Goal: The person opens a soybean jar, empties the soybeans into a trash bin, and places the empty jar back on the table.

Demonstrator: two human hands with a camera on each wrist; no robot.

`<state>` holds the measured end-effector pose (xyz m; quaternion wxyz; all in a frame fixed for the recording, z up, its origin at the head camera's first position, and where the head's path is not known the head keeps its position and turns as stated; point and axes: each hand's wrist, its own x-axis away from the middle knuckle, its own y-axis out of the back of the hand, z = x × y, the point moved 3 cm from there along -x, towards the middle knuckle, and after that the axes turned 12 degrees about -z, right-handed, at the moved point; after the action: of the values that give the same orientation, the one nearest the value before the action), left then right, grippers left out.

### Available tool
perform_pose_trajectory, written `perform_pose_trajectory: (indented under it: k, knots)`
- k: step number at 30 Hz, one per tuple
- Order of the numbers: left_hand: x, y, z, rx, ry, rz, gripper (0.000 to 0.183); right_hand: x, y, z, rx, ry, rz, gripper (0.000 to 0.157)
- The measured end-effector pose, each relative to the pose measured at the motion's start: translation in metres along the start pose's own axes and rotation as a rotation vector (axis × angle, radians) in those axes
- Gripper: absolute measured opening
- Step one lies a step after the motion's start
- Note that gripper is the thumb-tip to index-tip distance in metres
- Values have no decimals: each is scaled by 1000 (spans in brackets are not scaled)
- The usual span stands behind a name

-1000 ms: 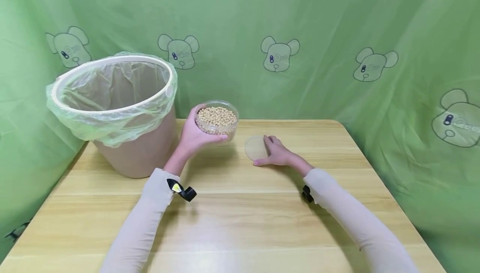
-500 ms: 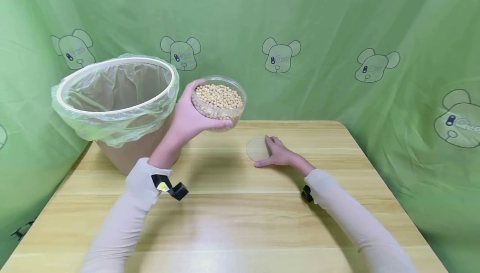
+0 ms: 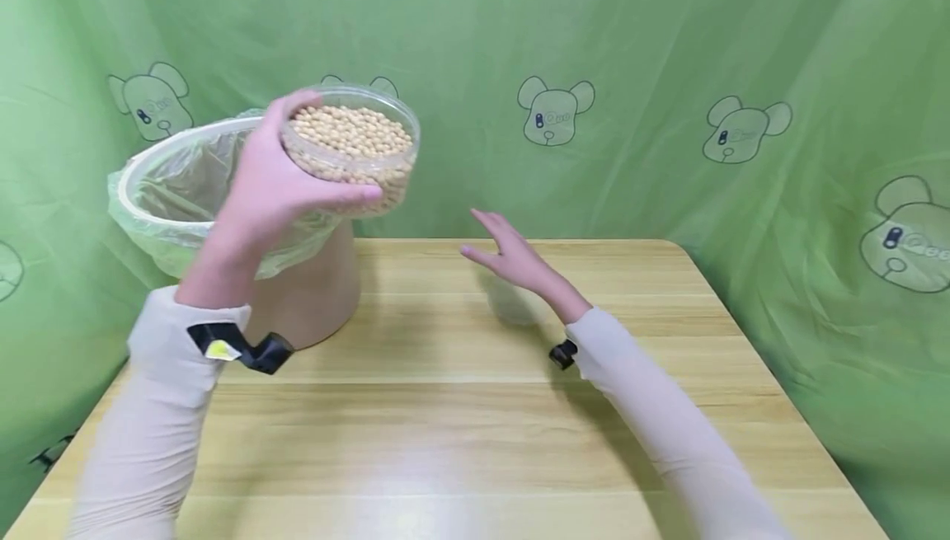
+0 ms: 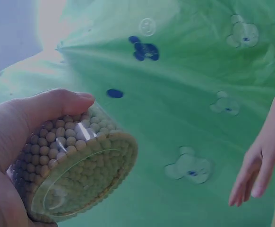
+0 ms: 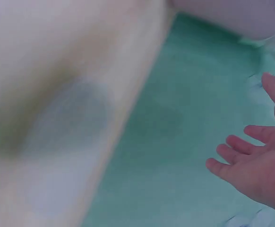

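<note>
My left hand (image 3: 261,177) grips a round clear plastic tub (image 3: 397,173) by its side, thumb and fingers curled about the wall. Pale round dried beans (image 3: 352,132), most likely soybeans, fill much of it. The tub is lifted and slightly tilted, in front of the bin's right part of the rim. In the left wrist view the beans press against the clear wall and base. Over the table my right hand (image 3: 515,258) hangs with fingers spread and holds nothing. Below it lies a clear round lid (image 3: 514,307), flat on the wood and faint.
A pinkish-beige bin (image 3: 315,301) with a white rim ring and pale green liner (image 3: 159,235) stands at the table's back left, its mouth partly hidden by my left hand and the tub. Green curtain (image 3: 631,29) hangs behind the wooden table (image 3: 460,433).
The tub in my left hand has risen and moved left towards the bin. My right hand has let go of the lid and lifted up and left; the lid stays on the table.
</note>
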<state>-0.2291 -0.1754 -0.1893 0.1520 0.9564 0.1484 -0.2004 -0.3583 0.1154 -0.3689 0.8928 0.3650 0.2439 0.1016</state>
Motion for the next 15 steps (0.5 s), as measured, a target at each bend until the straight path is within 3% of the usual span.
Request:
perform_pose_trajectory:
  k: [6,10,15]
  knots:
    - [-14,43,-5,-18,46,-80,107,-26,1,82,-93,156,-62,66]
    - [-26,69,3,102,77,-124,104,-36,-2,126,-123,256,-87,62]
    - [-38,95,18,213,115,-127,103,-47,-8,161,-65,364,-113,57]
